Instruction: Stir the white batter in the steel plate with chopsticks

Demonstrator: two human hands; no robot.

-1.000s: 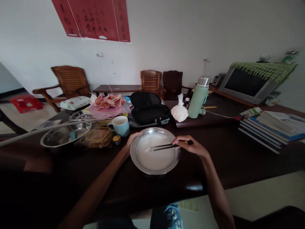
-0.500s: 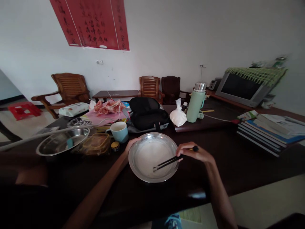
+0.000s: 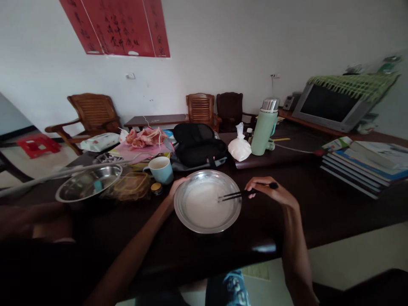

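A metal basin stands on the dark table in front of me, with a pale, whitish mixture covering its bottom. My left hand grips the basin's left rim, its fingers partly hidden by the rim. In my right hand, closed around them, is a pair of black chopsticks. Their tips reach over the right half of the basin, at the mixture; whether they dip into it I cannot tell. Behind the basin sits a tied plastic bag of white powder, beside a green thermos.
Left of the basin are a blue mug, a small yellow-lidded jar, a plastic container and another metal basin. A black bag lies behind. Books are stacked at right. Another person's arm is at far left.
My right hand has moved the chopsticks rightward and away from me, so their tips lie farther back over the basin. My left hand keeps its hold on the rim. The view has shifted slightly.
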